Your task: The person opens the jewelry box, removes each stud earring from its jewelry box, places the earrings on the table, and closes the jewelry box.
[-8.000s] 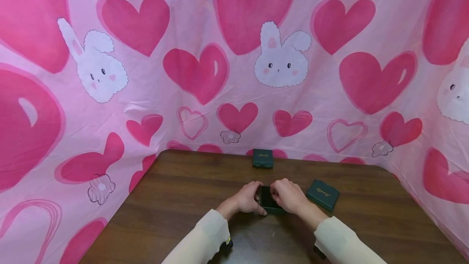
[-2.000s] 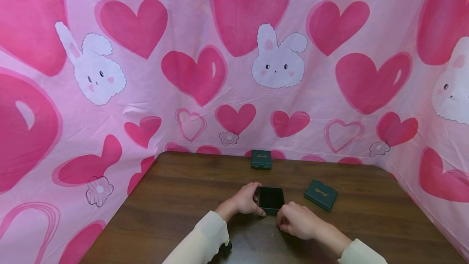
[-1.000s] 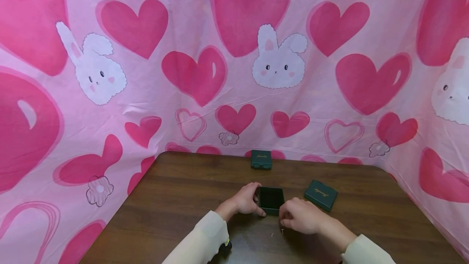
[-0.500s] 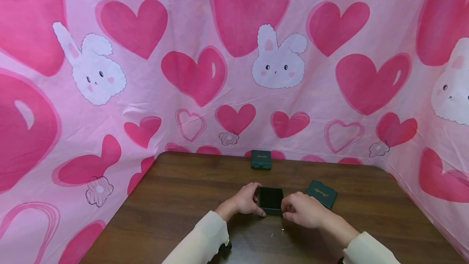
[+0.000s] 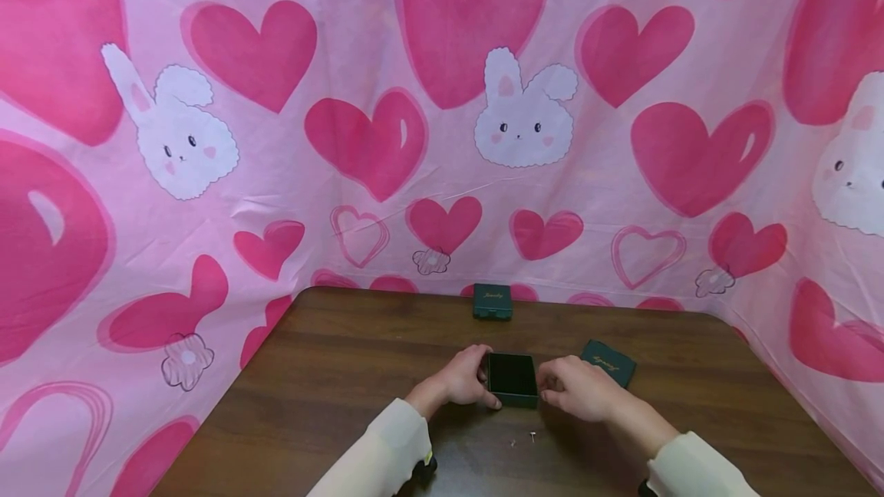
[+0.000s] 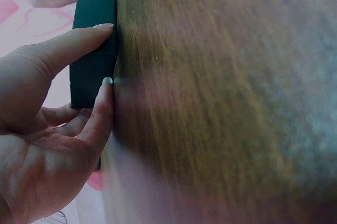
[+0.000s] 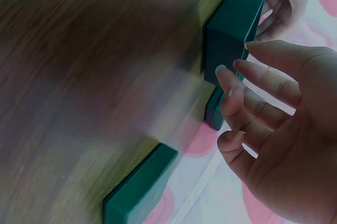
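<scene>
My left hand (image 5: 464, 376) grips the left side of a dark green jewelry box (image 5: 513, 399), which sits lidless on the table with its black lining facing up. In the left wrist view the thumb lies along the box wall (image 6: 95, 82) and the fingers wrap its edge. My right hand (image 5: 576, 388) is at the box's right side; in the right wrist view its fingers (image 7: 258, 108) are loosely bent with nothing between them. In front of the box lie a small shiny pin-like piece (image 5: 532, 436) and a smaller shiny bit (image 5: 512, 442).
A flat green piece with gold lettering (image 5: 609, 363) lies to the right, partly behind my right hand. A green lettered box (image 5: 493, 302) stands at the back edge of the brown wooden table (image 5: 373, 328). Pink heart-patterned cloth (image 5: 442, 152) hangs around the table.
My right hand went from inside the box to the table before it, let go of the pin-like piece there, then rose to the box's right side. My left hand kept its grip.
</scene>
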Tool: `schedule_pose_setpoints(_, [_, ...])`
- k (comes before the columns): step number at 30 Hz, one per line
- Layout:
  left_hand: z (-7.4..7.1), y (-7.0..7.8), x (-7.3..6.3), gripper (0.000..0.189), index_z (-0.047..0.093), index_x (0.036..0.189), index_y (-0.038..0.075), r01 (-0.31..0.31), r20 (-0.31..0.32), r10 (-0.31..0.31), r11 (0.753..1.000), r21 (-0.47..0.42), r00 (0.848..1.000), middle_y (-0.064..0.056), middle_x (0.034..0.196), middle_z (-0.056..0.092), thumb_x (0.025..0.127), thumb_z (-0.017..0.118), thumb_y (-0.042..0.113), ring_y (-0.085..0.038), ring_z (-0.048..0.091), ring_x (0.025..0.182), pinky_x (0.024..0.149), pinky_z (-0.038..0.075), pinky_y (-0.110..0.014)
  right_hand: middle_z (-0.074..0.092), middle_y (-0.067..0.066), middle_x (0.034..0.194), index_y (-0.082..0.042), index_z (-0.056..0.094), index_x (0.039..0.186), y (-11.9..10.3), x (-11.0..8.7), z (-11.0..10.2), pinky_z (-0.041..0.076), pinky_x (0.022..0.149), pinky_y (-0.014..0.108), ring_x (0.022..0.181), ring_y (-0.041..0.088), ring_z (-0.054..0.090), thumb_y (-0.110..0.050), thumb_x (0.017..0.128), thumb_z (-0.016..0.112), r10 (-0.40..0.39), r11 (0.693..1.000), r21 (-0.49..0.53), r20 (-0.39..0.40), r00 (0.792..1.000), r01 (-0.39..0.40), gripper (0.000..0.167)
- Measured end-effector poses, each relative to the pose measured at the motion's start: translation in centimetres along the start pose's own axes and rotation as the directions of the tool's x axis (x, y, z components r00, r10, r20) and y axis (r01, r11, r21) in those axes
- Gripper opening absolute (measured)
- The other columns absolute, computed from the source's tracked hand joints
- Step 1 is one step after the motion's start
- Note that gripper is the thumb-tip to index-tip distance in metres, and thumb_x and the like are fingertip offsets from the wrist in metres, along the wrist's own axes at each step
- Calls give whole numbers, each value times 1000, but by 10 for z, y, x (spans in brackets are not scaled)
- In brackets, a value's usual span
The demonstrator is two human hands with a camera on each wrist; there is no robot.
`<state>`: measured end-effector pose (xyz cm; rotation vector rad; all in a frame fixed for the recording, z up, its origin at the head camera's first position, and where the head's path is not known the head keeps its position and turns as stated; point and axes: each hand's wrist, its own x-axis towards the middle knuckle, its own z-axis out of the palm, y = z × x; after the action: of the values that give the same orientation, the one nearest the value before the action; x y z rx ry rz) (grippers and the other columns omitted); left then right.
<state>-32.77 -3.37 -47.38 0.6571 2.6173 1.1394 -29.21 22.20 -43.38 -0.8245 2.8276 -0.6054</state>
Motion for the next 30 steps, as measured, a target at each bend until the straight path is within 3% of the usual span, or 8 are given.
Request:
schedule_pose_setpoints(6, [0,0,0,78,52,136,5,3,1,-3,1000,2,1000,-1,106,54,71,94,13,-14,52,90,85,50,-31,65,-11,92,-20,71,101,10,2,0,52,74,44,85,13,59,-20,91,77,51,999,-17,-53,997,-52,12])
schedule_pose_setpoints(11, [1,0,0,77,52,135,5,-2,0,2,1000,8,1000,-1,104,54,71,95,14,-14,51,89,83,49,-30,66,0,110,-14,70,116,17,2,0,54,85,55,102,23,61,-21,89,80,107,992,-47,-130,986,-114,30])
schedule_pose_setpoints(15, [1,0,1,77,53,134,4,-7,-4,7,1000,10,1000,-1,103,54,70,95,13,-13,51,88,82,49,-29,64,7,119,-9,68,124,24,1,0,52,91,57,109,28,57,-23,87,82,101,990,-80,-186,977,-117,42])
schedule_pose_setpoints(22, [1,0,1,78,52,135,4,-8,-7,8,1000,13,1000,-1,103,54,70,95,15,-12,50,88,82,48,-29,56,18,135,-6,61,134,39,2,4,40,99,68,125,43,46,-24,86,83,96,982,-133,-251,963,-132,56])
schedule_pose_setpoints(30, [1,0,0,76,53,133,5,-3,-8,3,1000,1,1000,-1,104,54,70,95,13,-14,51,89,84,49,-30,41,31,149,-4,49,145,49,-1,8,25,104,79,138,58,28,-31,81,86,113,976,-153,-245,963,-154,79])
